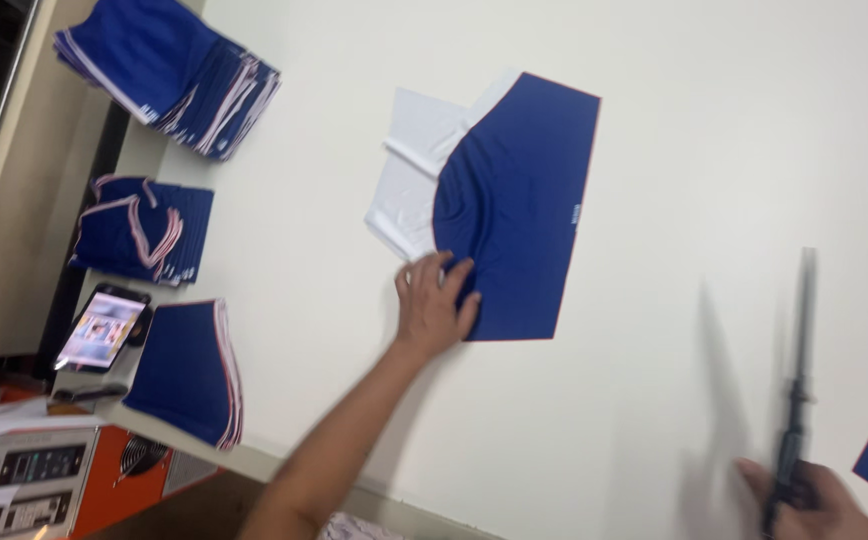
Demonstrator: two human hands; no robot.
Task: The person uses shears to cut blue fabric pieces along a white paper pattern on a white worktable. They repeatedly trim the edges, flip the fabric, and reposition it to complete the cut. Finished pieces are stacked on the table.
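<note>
Your left hand point(434, 305) lies flat, fingers spread, pressing the near corner of the blue and white fabric piece point(514, 200) against the white table point(714, 120); it grips nothing. The piece runs away from that hand, long axis up the table. Your right hand point(804, 505) is closed around dark scissors point(797, 400), blades pointing up, blurred, well apart to the right. Left hand is nearer.

Matt blue knit cloth point(519, 200) with a smooth white fabric panel point(416, 170) lies under the left hand's fingers point(432, 275); dark metal scissors point(799, 400), slightly glossy, stand above the right hand's fingers point(754, 475); smooth matt white tabletop point(714, 120).
</note>
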